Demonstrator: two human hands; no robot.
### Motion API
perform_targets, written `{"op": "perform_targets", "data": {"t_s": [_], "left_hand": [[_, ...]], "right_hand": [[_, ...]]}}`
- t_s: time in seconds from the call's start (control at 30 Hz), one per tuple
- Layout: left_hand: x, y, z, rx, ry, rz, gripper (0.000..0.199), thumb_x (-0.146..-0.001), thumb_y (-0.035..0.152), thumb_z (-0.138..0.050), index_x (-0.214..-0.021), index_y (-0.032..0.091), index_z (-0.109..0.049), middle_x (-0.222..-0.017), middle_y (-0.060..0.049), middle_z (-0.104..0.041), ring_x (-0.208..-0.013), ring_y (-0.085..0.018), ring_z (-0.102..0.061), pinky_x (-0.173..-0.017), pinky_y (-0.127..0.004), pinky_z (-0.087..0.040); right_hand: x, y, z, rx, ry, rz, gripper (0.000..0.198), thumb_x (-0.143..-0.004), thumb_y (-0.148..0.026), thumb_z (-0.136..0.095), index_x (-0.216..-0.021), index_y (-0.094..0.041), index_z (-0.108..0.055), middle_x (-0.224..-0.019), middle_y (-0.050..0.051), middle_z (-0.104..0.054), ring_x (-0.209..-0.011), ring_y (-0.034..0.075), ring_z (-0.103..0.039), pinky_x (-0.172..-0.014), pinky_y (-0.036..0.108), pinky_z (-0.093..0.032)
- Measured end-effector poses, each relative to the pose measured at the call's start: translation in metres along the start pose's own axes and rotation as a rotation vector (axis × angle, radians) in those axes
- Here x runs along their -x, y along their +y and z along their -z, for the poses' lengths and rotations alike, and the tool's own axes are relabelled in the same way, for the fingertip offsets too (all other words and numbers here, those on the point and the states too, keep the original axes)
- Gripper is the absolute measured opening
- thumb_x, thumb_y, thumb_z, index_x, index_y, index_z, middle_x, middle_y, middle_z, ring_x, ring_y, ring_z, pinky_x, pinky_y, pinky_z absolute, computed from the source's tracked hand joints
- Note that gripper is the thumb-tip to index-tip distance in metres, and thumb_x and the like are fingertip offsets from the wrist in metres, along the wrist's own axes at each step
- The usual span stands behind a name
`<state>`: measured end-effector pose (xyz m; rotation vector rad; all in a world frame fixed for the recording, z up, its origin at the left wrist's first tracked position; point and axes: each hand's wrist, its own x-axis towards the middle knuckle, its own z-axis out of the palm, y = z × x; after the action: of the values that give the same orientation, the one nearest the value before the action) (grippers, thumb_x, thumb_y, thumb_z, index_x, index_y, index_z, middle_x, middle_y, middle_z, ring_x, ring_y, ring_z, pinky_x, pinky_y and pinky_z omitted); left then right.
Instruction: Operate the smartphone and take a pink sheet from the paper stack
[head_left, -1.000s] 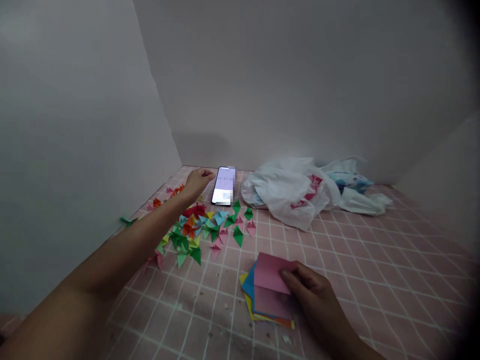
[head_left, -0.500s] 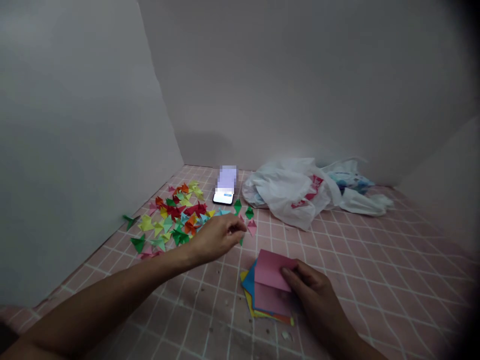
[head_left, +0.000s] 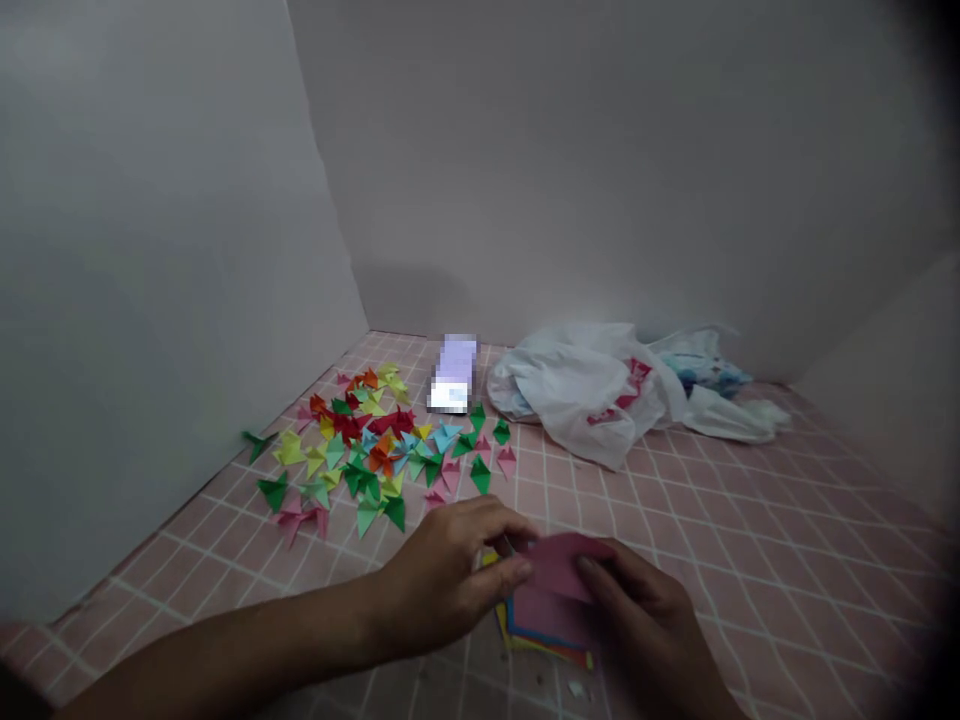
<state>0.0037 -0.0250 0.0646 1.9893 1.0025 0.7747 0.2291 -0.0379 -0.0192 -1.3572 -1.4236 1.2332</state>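
Since the earlier frames, the left hand has come back from the phone at the far side and now meets the right hand at the pink sheet. Both hands pinch this sheet: the left thumb and fingers close on its left edge, while the right fingers hold its right side, lifting it a little above the paper stack. That stack of coloured squares, with blue, yellow and orange edges showing, lies on the pink tiled surface directly under the hands, near the front edge of the view.

Beyond the hands, a spread of small folded paper pieces in green, red, yellow, orange, blue and pink covers the left part of the surface, reaching close to the left wall. Behind them, a phone with a lit screen stands tilted near the back wall. Just to its right lies a crumpled white plastic bag with red print, and farther right a second bag with blue markings touches it.
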Motion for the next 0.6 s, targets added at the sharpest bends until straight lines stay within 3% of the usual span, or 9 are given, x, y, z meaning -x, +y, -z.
{"op": "perform_targets", "data": {"t_s": [0.13, 0.2, 0.3, 0.4, 0.47, 0.53, 0.6], "left_hand": [[0.007, 0.014, 0.006, -0.012, 0.159, -0.218, 0.012, -0.090, 0.014, -0.057, -0.098, 0.011, -0.065, -0.090, -0.008, -0.070, -0.085, -0.016, -0.063, -0.078, -0.027, -0.049], [0.007, 0.014, 0.007, -0.038, 0.208, -0.251, 0.011, -0.089, 0.014, -0.057, -0.098, 0.012, -0.064, -0.090, -0.008, -0.068, -0.085, -0.016, -0.062, -0.078, -0.027, -0.049], [0.005, 0.002, -0.002, -0.074, 0.234, -0.143, 0.026, -0.086, 0.022, -0.064, -0.109, 0.011, -0.060, -0.101, -0.011, -0.065, -0.087, -0.018, -0.060, -0.079, -0.031, -0.049], [0.005, -0.013, -0.019, -0.080, 0.122, -0.003, 0.052, -0.078, 0.035, -0.075, -0.121, 0.012, -0.056, -0.107, -0.012, -0.065, -0.086, -0.020, -0.060, -0.076, -0.032, -0.049], [0.006, -0.021, -0.029, -0.061, 0.028, 0.050, 0.039, -0.080, 0.035, -0.072, -0.110, 0.013, -0.062, -0.094, -0.008, -0.068, -0.078, -0.018, -0.059, -0.069, -0.028, -0.047], [0.009, -0.026, -0.037, -0.074, 0.002, 0.076, 0.015, -0.086, 0.029, -0.065, -0.085, 0.014, -0.064, -0.076, -0.003, -0.065, -0.067, -0.015, -0.056, -0.061, -0.026, -0.041], [0.010, -0.029, -0.040, -0.098, 0.020, 0.091, 0.020, -0.089, 0.023, -0.059, -0.071, 0.015, -0.059, -0.066, -0.001, -0.060, -0.060, -0.013, -0.052, -0.058, -0.025, -0.036]], "right_hand": [[-0.001, 0.002, 0.000, -0.016, 0.027, -0.019, 0.028, -0.084, -0.048, -0.063, -0.080, -0.020, -0.069, -0.076, 0.003, -0.065, -0.070, 0.018, -0.057, -0.061, 0.024, -0.046], [0.000, 0.001, -0.001, -0.061, 0.028, -0.040, 0.027, -0.083, -0.047, -0.065, -0.082, -0.020, -0.069, -0.076, 0.003, -0.065, -0.071, 0.018, -0.058, -0.061, 0.024, -0.047], [0.003, -0.006, -0.004, -0.146, 0.042, -0.072, 0.027, -0.081, -0.047, -0.067, -0.083, -0.020, -0.070, -0.074, 0.002, -0.065, -0.068, 0.017, -0.058, -0.059, 0.023, -0.046], [0.010, -0.016, -0.010, -0.223, 0.052, -0.088, 0.025, -0.080, -0.046, -0.068, -0.079, -0.020, -0.070, -0.071, 0.002, -0.063, -0.064, 0.016, -0.056, -0.056, 0.022, -0.046], [0.013, -0.022, -0.013, -0.229, 0.029, -0.085, 0.025, -0.081, -0.045, -0.068, -0.078, -0.020, -0.071, -0.070, 0.002, -0.064, -0.064, 0.015, -0.056, -0.057, 0.022, -0.046], [0.016, -0.025, -0.015, -0.201, 0.004, -0.063, 0.024, -0.081, -0.044, -0.066, -0.078, -0.020, -0.072, -0.070, 0.002, -0.065, -0.063, 0.016, -0.057, -0.057, 0.022, -0.047], [0.017, -0.027, -0.016, -0.181, -0.011, -0.035, 0.023, -0.082, -0.043, -0.066, -0.079, -0.020, -0.072, -0.070, 0.002, -0.065, -0.064, 0.016, -0.058, -0.058, 0.022, -0.048]]}}
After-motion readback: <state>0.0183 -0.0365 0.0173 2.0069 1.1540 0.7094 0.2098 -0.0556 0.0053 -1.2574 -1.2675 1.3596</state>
